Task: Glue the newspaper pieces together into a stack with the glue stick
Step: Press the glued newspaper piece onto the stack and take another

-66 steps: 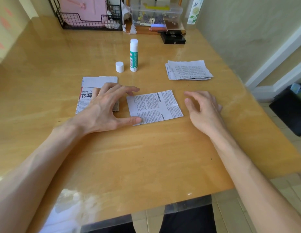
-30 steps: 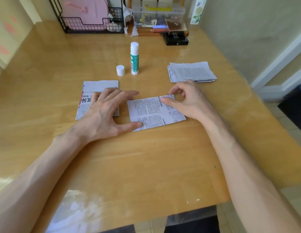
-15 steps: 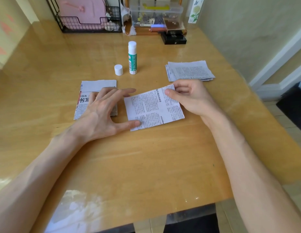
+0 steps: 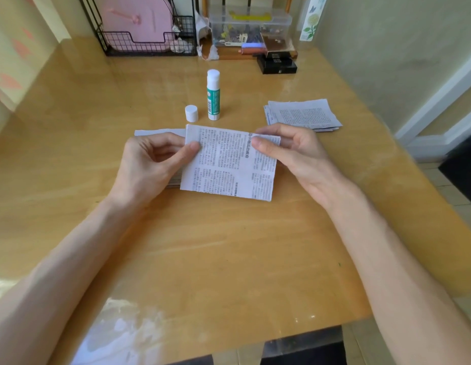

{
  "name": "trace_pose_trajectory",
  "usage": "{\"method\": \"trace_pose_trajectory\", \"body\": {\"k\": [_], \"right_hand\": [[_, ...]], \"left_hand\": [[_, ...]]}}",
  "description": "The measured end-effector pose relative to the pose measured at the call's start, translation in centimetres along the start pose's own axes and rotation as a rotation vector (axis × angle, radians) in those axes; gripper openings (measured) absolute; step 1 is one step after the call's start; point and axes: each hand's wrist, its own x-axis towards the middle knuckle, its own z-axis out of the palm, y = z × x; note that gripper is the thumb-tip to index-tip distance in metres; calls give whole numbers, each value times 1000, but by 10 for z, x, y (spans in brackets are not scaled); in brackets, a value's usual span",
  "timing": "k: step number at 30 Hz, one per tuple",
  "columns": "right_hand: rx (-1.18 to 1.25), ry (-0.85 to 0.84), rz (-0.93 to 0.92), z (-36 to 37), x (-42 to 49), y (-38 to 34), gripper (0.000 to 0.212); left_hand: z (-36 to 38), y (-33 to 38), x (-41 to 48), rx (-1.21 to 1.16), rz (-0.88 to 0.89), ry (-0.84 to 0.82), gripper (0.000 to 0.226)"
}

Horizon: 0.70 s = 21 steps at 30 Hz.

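1. Above the wooden table, both hands are pinching one newspaper piece by its upper corners, left hand on the left, right hand on the right.
2. Its long axis is running left to right; the stack is lying just left of it, under the left hand, mostly hidden.
3. The paper is hanging thin, limp and ragged-edged.
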Motion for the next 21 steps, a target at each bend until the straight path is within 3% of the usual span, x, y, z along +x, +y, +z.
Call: {"method": "trace_pose_trajectory", "body": {"k": [11,15,21], "right_hand": [[-79,-60,-31,6,-3,-2,16],[-61,-89,-25,11,-5,-3,30],[-53,-27,-19,15,-4,2,16]], "left_hand": [[5,4,-4,-16,13,-5,15],[7,3,-4,15,41,6,19],[9,4,-4,-12,58,2,15]]}}
